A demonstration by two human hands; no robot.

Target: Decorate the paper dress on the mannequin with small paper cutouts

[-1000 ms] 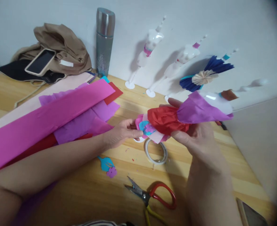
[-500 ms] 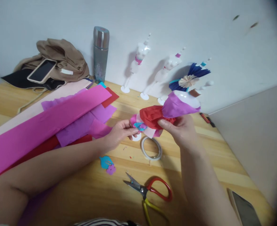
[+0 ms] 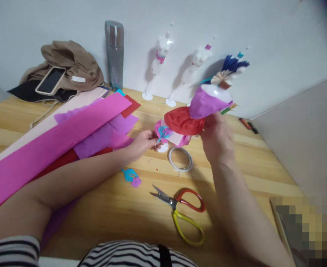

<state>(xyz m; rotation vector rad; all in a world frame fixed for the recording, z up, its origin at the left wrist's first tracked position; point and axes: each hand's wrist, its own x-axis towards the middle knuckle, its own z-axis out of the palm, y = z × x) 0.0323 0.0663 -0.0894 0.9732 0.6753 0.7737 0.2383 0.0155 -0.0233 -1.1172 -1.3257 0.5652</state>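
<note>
Barely discernible, right hand's (image 3: pixel 219 139) grip on red-skirted figure (image 3: pixel 184 121).

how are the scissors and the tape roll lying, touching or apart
Apart: the head view shows a strip of bare wooden table between the scissors and the tape roll, which lies beyond them.

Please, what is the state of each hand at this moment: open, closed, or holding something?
Left hand: closed, pinching a blue leaf.
Right hand: closed, holding the paper-dressed figure.
</note>
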